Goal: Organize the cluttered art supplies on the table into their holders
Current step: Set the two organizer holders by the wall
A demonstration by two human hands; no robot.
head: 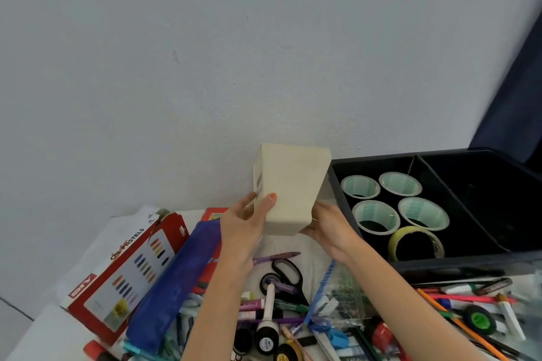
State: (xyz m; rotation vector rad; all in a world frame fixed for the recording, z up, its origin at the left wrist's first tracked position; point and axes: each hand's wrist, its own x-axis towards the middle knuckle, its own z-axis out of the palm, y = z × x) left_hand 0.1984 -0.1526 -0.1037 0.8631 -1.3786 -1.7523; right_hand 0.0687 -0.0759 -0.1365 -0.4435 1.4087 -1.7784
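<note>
A cream square holder [293, 187] is held up against the wall, above the table's far edge, tilted with its base toward me. My left hand [249, 221] grips its left side, thumb on the front face. My right hand [328, 224] cups its lower right corner, fingers curled round the edge. Below my arms lies a heap of loose supplies: black scissors [289, 275], markers and pens [264, 306], a small black tape roll [268, 283] and a clear zip bag [337, 296].
A dark bin [484, 258] at the right holds several tape rolls [377, 215] and a yellow roll [416, 242]. A red oil pastels box [126, 269] and a blue pencil case [179, 281] lie at the left. Orange pencils and tubes [469, 311] crowd the right front.
</note>
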